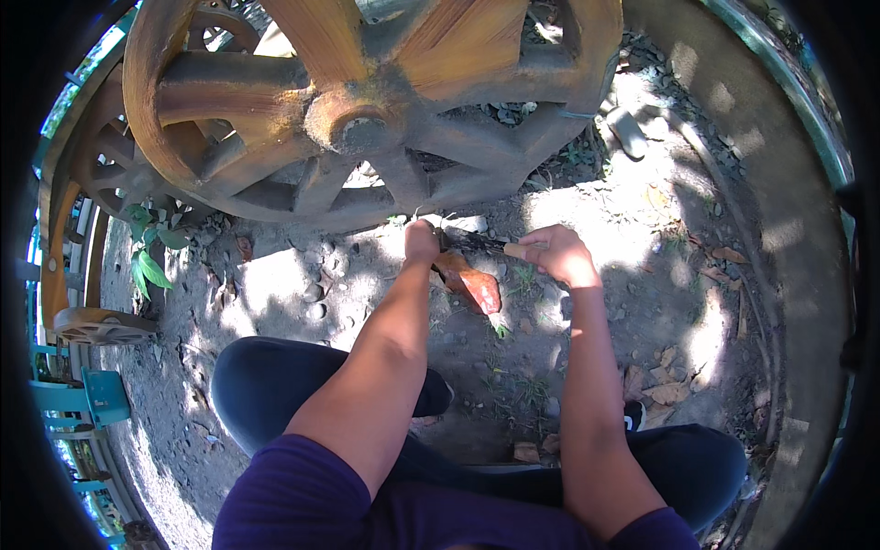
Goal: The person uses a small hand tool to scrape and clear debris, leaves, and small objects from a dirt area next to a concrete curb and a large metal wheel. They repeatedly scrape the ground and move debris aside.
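Observation:
My right hand [564, 256] grips the pale wooden handle [515, 250] of a hand tool. Its dark, narrow blade [476, 240] points left along the ground, with its tip close to my left hand [421, 240]. That left hand is closed in a fist low at the foot of a large wheel-shaped structure [240, 199], around what look like thin weed stems [416, 212]; the fist hides most of them. Just below the blade lies a large reddish-brown dry leaf [478, 285]. Small grass tufts [524, 276] grow near my right hand.
Pebbles [315, 293] lie left of my left forearm. A leafy green plant [151, 268] grows further left, above a teal container [106, 397]. A grey oblong object [626, 133] rests at upper right. Dry leaves [667, 393] and a curved concrete border [790, 309] are on the right.

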Motion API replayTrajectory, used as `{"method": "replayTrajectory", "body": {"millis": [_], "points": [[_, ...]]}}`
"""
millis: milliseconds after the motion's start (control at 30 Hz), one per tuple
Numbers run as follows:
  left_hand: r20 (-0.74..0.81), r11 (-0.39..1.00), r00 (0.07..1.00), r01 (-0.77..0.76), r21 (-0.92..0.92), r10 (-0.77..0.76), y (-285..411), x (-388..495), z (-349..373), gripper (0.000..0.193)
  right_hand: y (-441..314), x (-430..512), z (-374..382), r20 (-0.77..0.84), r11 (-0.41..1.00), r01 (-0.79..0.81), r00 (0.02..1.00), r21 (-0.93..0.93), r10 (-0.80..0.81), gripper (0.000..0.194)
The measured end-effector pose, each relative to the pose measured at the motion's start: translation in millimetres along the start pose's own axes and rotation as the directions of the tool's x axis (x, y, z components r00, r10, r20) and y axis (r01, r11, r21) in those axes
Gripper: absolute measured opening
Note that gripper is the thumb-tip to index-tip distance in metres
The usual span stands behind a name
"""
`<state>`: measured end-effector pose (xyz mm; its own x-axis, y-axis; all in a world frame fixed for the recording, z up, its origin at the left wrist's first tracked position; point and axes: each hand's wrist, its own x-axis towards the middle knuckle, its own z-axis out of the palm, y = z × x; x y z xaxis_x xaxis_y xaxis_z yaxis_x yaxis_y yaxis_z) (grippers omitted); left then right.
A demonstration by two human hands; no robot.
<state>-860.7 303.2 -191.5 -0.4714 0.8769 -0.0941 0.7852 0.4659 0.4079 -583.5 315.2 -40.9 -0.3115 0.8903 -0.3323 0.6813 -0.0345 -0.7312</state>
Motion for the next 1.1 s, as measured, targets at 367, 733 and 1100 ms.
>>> {"method": "replayTrajectory", "body": {"millis": [367, 733, 1100], "points": [[-0.093, 0.995, 0.992, 0.079, -0.053, -0.083, -6.7, -2.1, -14.9, 0.014, 7.1, 35.5, 20.2, 0.043, 0.987, -0.115, 0.993, 0.116, 0.110, 0.026], [-0.400, 0.992, 0.909, 0.127, -0.008, -0.119, -24.9, 14.8, 3.2, 0.007, 23.7, 18.7, -43.3, 0.016, 0.997, 0.007, 1.000, -0.080, -0.006, 0.027], [-0.252, 0.959, 0.960, 0.049, -0.278, -0.122, -22.1, 7.7, 23.5, 0.020, 25.4, 46.7, 24.1, 0.021, 0.996, 0.024, 1.000, -0.086, -0.022, 0.035]]}}
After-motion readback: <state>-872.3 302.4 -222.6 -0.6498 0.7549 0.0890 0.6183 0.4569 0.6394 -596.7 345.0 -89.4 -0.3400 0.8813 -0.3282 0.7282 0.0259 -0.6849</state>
